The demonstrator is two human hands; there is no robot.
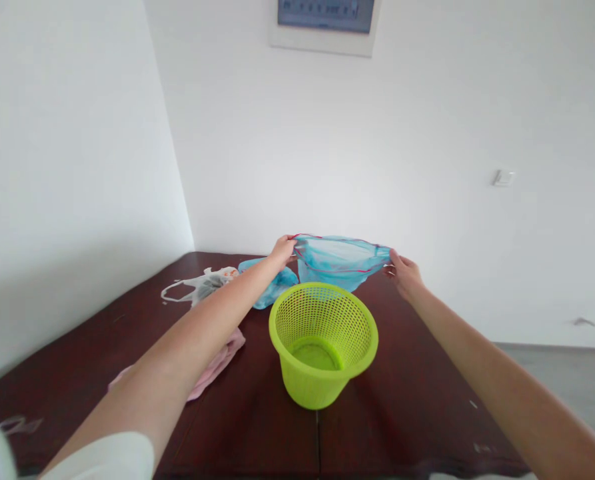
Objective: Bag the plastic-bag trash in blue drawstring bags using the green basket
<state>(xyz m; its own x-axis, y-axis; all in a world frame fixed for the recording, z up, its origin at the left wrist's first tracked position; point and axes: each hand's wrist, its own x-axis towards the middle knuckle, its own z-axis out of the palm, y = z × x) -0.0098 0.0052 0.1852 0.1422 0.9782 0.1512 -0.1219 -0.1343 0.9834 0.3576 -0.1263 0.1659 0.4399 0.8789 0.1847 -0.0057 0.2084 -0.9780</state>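
The left hand [283,252] and right hand [404,270] are stretching one blue bag [337,259] between them, the fingers of each clamping one end of its red-edged mouth. The bag is hanging beyond one green basket [308,388], which is standing upright on one dark table [402,400]. Left of the basket, one blue bundle [273,293] and one white bag [204,287] are lying farther off; one pink cloth [222,360] is lying nearer.

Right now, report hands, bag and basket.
Left hand and right hand gripping blue bag, mouth spread. Bag at green basket's far side. Crumpled blue bundle nearby, left.
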